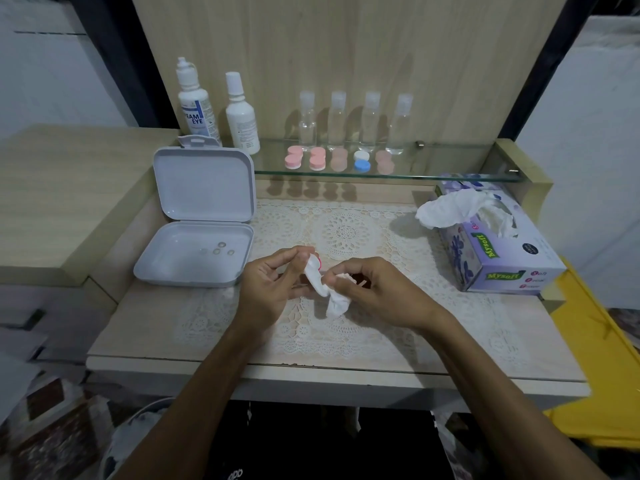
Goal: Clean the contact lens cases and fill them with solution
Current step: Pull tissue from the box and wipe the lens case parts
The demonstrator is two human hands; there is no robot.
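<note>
hands (311, 282) gripping lens case (313, 263), tissue (334, 299)

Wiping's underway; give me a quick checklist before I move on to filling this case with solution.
1. Lens case gripped by left hand: ok.
2. Tissue pinched in right hand: ok.
3. Case wells wiped dry: cannot tell, tissue covers them.
4. Solution bottle upright on the glass shelf: ok.
5. Bottle cap off: not ok, still capped.
6. A hand free for the bottle: not ok.

Head view looks forward and down, close over the table (207, 344).
</note>
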